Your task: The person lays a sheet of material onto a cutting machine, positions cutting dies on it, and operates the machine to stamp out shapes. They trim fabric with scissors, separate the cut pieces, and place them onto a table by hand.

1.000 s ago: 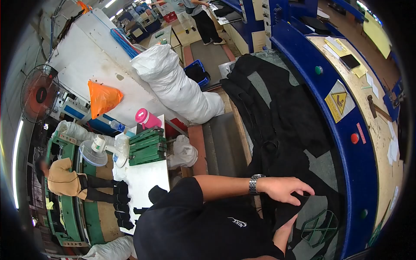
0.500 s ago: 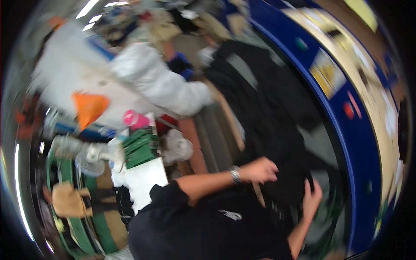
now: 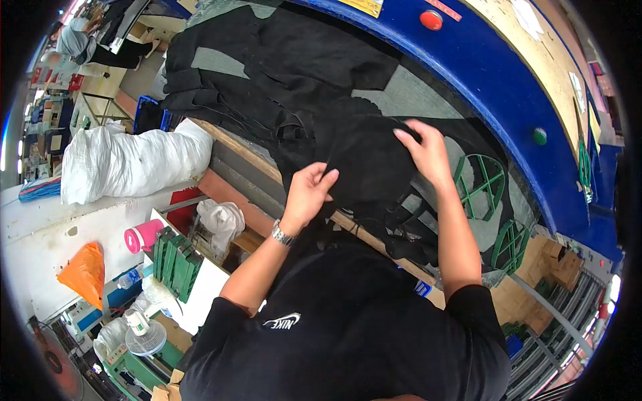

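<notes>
A piece of black sheet material (image 3: pixel 368 157) is stretched between my two hands over the work surface. My left hand (image 3: pixel 309 195), wearing a metal watch, is closed at its left edge with thumb and fingertips. At its upper right edge, my right hand (image 3: pixel 428 152) grips it between thumb and forefinger. More black sheets with cut-out gaps (image 3: pixel 294 57) spread beyond it, and narrow torn strips hang near my left hand. To the right of my right hand lie two green frames with crossbars (image 3: pixel 479 187), partly over black scraps.
A blue machine beam (image 3: pixel 461 80) with a red button (image 3: pixel 431 21) and a green button (image 3: pixel 540 136) arches across the far side. On the left are a white sack (image 3: pixel 134 160), stacked green frames (image 3: pixel 175 264), a pink container (image 3: pixel 143 236) and a fan (image 3: pixel 145 336). A person stands at upper left.
My view has swung to the right and steadied. My hands, apart and over the black material before, now both grip one piece of it, and the green frames show clearly.
</notes>
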The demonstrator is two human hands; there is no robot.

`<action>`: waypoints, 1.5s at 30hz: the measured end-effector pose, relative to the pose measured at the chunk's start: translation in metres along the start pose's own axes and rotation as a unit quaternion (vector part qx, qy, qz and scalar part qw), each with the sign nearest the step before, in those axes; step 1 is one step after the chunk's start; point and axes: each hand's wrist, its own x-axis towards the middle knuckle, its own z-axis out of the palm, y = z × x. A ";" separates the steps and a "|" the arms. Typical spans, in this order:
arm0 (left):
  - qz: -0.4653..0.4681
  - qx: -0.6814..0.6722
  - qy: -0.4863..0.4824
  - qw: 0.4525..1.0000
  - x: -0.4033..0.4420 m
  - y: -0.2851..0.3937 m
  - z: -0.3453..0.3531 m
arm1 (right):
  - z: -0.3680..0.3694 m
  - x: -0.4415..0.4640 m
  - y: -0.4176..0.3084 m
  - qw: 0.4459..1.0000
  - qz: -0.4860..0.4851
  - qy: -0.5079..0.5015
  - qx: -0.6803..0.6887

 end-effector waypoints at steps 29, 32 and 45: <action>0.182 0.180 0.221 0.941 0.080 -0.044 0.021 | 0.029 0.118 0.017 0.954 -0.251 -0.001 -0.163; 0.294 0.102 0.234 0.921 0.051 -0.028 0.033 | 0.012 0.118 -0.013 0.943 -0.316 0.007 -0.101; 0.286 -0.336 0.423 0.791 -0.190 -0.115 -0.011 | 0.197 -0.029 -0.275 0.744 -0.599 -0.261 -0.137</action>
